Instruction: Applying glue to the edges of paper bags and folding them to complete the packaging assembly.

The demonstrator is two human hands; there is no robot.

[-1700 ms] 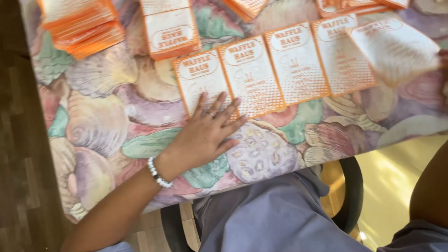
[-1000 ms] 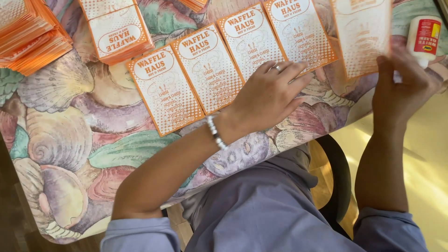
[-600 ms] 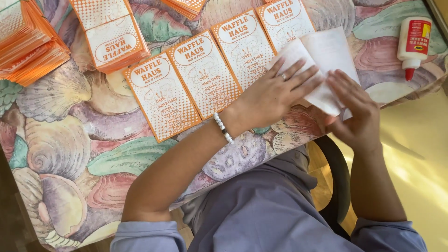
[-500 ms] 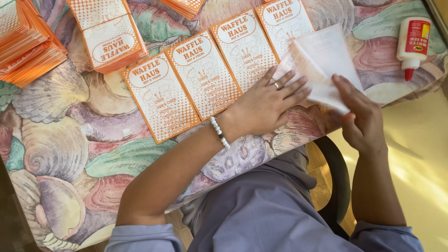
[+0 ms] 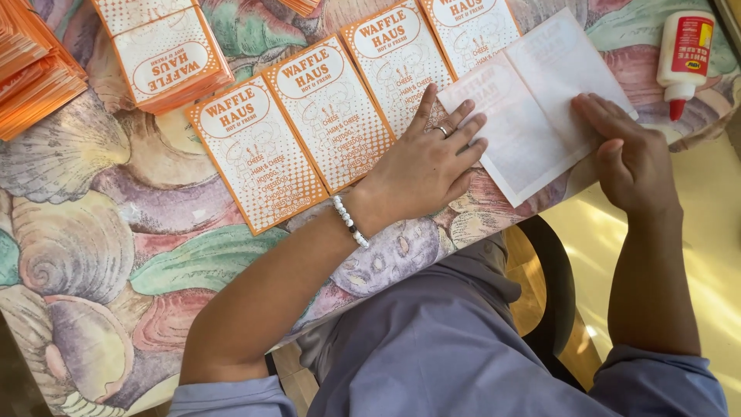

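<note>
Shell-print tablecloth [image 5: 93, 255]: both hands flat, fingers open, L hand [image 5: 424, 166] & R hand [image 5: 637, 158] pressing white sheet [image 5: 532, 116].

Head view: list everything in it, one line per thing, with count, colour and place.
printed cards: four, orange and white, in a face-up row across the table
blank-side sheet: one, white, right end of the row, under both hands
card stacks: at least two, orange, top left
glue bottle: one, white with red label, top right
tablecloth: one, pastel seashell print
chair: one, dark, below the table
bracelet: one, white beads, left wrist
left hand: flat on the cards
right hand: pressing the sheet
</note>
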